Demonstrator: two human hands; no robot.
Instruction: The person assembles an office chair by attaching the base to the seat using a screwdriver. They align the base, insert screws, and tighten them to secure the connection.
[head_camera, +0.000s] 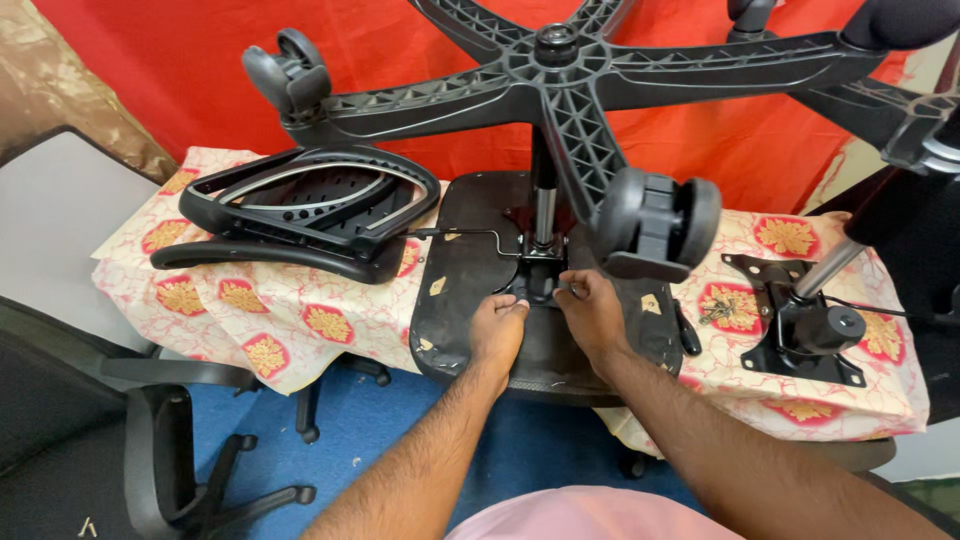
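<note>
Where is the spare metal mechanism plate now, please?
In the head view, the spare mechanism plate lies on the patterned cloth at the table's right end, right of the upturned seat.

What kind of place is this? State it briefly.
Probably a makeshift office-chair repair or assembly spot: an upturned chair seat with its wheeled base lies on a cloth-covered table, loose armrests beside it.
</note>
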